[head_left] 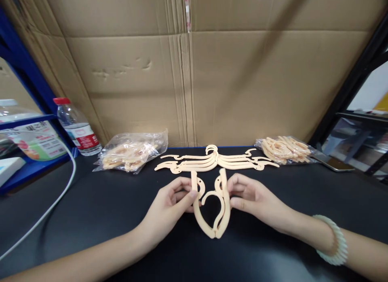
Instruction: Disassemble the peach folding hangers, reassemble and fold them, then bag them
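A cream folding hanger [223,221] is held upright just above the black table, its two arms folded up into a narrow V and its hook curled down between them. My left hand [174,201] is closed on the hanger's left arm, thumb in front. On the other side, my right hand [250,195] pinches the right arm with thumb and fingers. Behind the hands lies a stack of unfolded hangers [198,165] of the same cream colour, arms spread wide and hooks facing the cardboard.
A clear bag of folded hangers [130,152] lies at back left, another bag [286,149] at back right beside a phone [333,162]. A red-capped bottle [80,130] stands at left. A white cable [65,189] crosses the black table [121,205]. Cardboard [242,92] walls the back.
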The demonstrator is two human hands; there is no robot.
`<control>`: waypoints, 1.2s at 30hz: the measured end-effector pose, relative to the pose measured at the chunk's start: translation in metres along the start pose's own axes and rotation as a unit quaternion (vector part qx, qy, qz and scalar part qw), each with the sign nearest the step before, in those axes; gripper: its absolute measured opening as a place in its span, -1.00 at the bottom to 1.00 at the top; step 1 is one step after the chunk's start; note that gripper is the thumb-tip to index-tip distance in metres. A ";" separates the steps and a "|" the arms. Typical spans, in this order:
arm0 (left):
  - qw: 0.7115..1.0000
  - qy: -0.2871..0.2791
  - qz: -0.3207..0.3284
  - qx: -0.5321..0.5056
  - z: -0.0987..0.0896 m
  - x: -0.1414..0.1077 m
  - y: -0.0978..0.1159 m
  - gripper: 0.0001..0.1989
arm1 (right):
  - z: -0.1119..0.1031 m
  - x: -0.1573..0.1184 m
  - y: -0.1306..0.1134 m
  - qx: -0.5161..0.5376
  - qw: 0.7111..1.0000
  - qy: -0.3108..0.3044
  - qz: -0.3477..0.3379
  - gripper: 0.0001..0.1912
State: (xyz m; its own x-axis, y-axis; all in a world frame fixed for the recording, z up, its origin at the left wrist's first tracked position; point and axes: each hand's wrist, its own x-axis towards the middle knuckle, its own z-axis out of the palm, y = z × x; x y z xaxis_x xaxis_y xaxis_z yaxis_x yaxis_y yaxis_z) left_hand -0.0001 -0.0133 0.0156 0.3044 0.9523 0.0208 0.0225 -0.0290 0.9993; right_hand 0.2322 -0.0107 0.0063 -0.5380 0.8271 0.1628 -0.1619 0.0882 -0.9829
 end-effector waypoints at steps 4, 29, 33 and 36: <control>1.000 0.000 0.011 0.015 0.000 -0.003 0.001 -0.74 | 0.006 -0.005 -0.004 -0.051 0.994 -0.094 0.011 -0.70; 0.998 -0.052 0.032 0.028 0.007 -0.008 0.010 -0.77 | 0.017 -0.015 -0.019 -0.139 0.980 -0.140 -0.015 -0.65; 1.000 -0.024 0.001 0.017 0.005 -0.008 0.008 -0.74 | 0.015 -0.016 -0.021 -0.249 0.963 -0.099 -0.045 -0.81; 1.000 0.001 -0.005 0.023 0.003 -0.007 0.005 -0.74 | 0.014 -0.016 -0.021 -0.292 0.951 -0.083 -0.065 -0.89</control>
State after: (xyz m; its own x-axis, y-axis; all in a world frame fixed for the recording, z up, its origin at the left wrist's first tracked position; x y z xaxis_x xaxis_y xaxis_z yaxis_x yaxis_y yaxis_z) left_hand 0.0009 -0.0213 0.0206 0.3025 0.9531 0.0118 0.0689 -0.0343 0.9970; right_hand 0.2325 -0.0332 0.0254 -0.6764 0.6929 0.2497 0.2246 0.5169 -0.8261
